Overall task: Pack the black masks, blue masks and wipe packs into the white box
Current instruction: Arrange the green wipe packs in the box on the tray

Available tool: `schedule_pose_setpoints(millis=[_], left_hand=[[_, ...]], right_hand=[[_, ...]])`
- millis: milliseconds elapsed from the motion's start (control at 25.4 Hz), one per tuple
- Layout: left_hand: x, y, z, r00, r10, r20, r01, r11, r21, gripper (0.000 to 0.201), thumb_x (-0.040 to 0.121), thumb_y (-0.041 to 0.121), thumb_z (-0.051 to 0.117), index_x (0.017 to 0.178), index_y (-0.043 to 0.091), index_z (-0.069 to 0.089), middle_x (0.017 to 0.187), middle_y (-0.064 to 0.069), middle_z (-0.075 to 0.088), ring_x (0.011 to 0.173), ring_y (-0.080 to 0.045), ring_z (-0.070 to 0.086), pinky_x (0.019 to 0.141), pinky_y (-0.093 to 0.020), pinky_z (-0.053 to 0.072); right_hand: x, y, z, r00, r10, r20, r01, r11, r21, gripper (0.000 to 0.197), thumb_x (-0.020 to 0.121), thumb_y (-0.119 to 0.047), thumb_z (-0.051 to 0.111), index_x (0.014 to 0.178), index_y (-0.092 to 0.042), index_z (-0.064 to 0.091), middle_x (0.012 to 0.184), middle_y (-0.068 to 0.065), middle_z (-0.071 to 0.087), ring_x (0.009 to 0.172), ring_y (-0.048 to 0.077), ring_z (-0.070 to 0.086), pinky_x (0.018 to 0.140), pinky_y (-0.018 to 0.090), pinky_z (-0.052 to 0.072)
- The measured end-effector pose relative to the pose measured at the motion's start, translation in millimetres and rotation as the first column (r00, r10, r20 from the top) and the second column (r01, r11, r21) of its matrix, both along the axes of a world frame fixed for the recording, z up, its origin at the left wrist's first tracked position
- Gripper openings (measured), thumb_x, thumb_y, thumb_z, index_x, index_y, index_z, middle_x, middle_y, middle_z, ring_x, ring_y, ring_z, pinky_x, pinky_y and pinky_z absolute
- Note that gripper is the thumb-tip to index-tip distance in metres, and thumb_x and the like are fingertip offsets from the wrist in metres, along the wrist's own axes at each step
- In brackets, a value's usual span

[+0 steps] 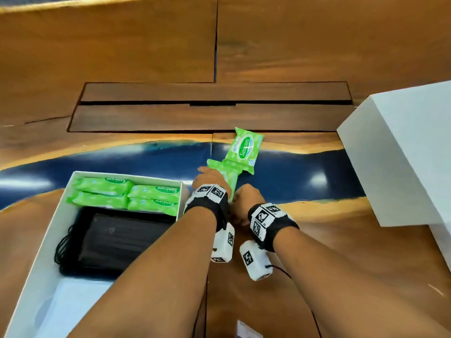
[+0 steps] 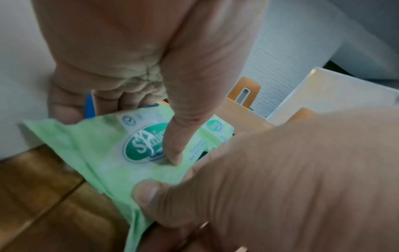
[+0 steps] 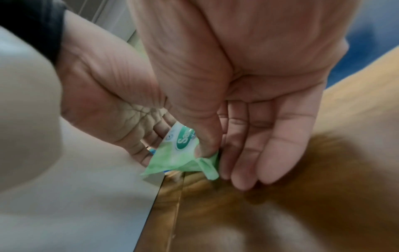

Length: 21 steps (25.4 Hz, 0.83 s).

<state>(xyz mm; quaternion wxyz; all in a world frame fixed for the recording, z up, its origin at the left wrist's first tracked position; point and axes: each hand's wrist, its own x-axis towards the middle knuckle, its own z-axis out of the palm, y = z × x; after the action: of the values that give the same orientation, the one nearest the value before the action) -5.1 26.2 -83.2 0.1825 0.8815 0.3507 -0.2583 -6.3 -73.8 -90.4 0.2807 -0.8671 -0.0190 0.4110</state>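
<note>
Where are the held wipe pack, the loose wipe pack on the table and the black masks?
held wipe pack [image 2: 103,153], left wrist view, front face.
loose wipe pack [image 1: 246,148], head view, label.
black masks [image 1: 122,237], head view, top of stack.

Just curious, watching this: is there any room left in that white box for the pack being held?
The far end of the white box is crowded: four wipe packs, with black masks against them. The near end looks paler and emptier. Both hands grip a wipe pack beside the box.
</note>
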Motion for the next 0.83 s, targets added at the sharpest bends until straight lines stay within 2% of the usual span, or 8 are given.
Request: schedule_pose_setpoints(millis=[79, 197, 315, 433, 511, 629, 748, 826], left_hand=[[-4.6, -0.2, 1.4, 1.0, -0.013, 0.003, 0.013, 0.999, -0.048, 0.061, 0.087, 0.021, 0.066, 0.134, -0.002, 0.037, 0.135, -0.018, 0.052, 0.125, -0.034, 0.053, 0.098, -0.038, 0.046], [-10.8, -5.3, 12.5, 0.998, -0.046, 0.045, 0.052, 0.989, -0.137, 0.048, 0.088, 0.024, 0.066, 0.128, 0.006, 0.047, 0.133, -0.016, 0.056, 0.121, -0.034, 0.056, 0.093, -0.036, 0.048], [-12.3, -7.0, 45.2, 0.975, -0.18, 0.131, 0.203, 0.96, -0.192, 0.049, 0.083, 0.024, 0.072, 0.129, 0.012, 0.056, 0.13, -0.009, 0.058, 0.118, -0.031, 0.058, 0.09, -0.033, 0.048], [-9.4, -1.7, 90.6, 0.913, -0.355, 0.202, 0.392, 0.9, -0.188, 0.05, 0.076, 0.03, 0.081, 0.122, 0.016, 0.065, 0.122, -0.004, 0.064, 0.113, -0.026, 0.061, 0.086, -0.031, 0.048], [-11.4, 5.7, 120.5, 0.869, -0.437, 0.234, 0.484, 0.85, -0.209, 0.049, 0.077, 0.032, 0.081, 0.12, 0.014, 0.066, 0.117, -0.003, 0.065, 0.11, -0.024, 0.061, 0.082, -0.029, 0.046], [-25.1, 33.6, 163.9, 0.829, -0.492, 0.266, 0.55, 0.803, -0.23, 0.046, 0.079, 0.03, 0.08, 0.12, 0.016, 0.065, 0.102, 0.003, 0.062, 0.094, -0.018, 0.059, 0.073, -0.025, 0.041], [-47.7, 79.9, 194.3, 0.827, -0.469, 0.31, 0.544, 0.807, -0.228, 0.027, 0.079, 0.027, 0.081, 0.103, 0.02, 0.07, 0.087, 0.005, 0.067, 0.069, -0.012, 0.061, 0.057, -0.022, 0.042], [-66.3, 113.9, 201.7, 0.84, -0.414, 0.352, 0.496, 0.849, -0.185, 0.029, 0.079, 0.026, 0.08, 0.105, 0.019, 0.071, 0.092, 0.005, 0.069, 0.071, -0.009, 0.061, 0.057, -0.021, 0.043]], right_hand=[[-4.6, -7.5, 2.7, 0.997, 0.011, -0.08, -0.008, 0.999, 0.041, 0.024, 0.084, -0.021, 0.069, 0.068, -0.008, 0.058, 0.079, 0.018, 0.072, 0.076, 0.036, 0.073, 0.066, 0.048, 0.061], [-9.6, -26.0, 13.5, 0.985, 0.112, -0.132, -0.104, 0.992, 0.07, 0.018, 0.09, -0.022, 0.066, 0.078, -0.008, 0.065, 0.076, 0.013, 0.071, 0.064, 0.026, 0.069, 0.06, 0.038, 0.06], [10.5, -56.1, 34.9, 0.996, 0.084, 0.027, -0.085, 0.996, 0.028, 0.016, 0.081, -0.024, 0.073, 0.07, -0.016, 0.063, 0.07, 0.006, 0.068, 0.065, 0.028, 0.07, 0.055, 0.033, 0.057], [38.1, -81.4, 74.1, 0.963, -0.128, 0.237, 0.092, 0.983, 0.157, 0.028, 0.073, -0.016, 0.081, 0.091, -0.016, 0.059, 0.093, 0.004, 0.064, 0.085, 0.022, 0.064, 0.074, 0.039, 0.055], [41.6, -81.3, 105.5, 0.979, -0.109, 0.174, 0.045, 0.94, 0.338, 0.038, 0.079, -0.009, 0.078, 0.111, -0.016, 0.057, 0.109, 0.004, 0.064, 0.102, 0.019, 0.063, 0.087, 0.04, 0.054], [22.4, -53.9, 145.9, 0.997, -0.024, -0.08, 0.065, 0.826, 0.561, 0.031, 0.089, -0.009, 0.066, 0.119, -0.017, 0.059, 0.102, 0.005, 0.073, 0.088, 0.017, 0.071, 0.071, 0.034, 0.059], [-3.5, -4.9, 164.5, 0.993, 0.07, -0.097, 0.0, 0.811, 0.586, 0.032, 0.089, -0.008, 0.067, 0.119, -0.013, 0.06, 0.102, 0.015, 0.073, 0.08, 0.026, 0.071, 0.057, 0.031, 0.06], [-25.3, 35.3, 169.8, 0.994, 0.056, -0.091, 0.007, 0.816, 0.578, 0.03, 0.09, -0.006, 0.066, 0.119, -0.011, 0.061, 0.105, 0.021, 0.072, 0.076, 0.032, 0.068, 0.056, 0.031, 0.06]])
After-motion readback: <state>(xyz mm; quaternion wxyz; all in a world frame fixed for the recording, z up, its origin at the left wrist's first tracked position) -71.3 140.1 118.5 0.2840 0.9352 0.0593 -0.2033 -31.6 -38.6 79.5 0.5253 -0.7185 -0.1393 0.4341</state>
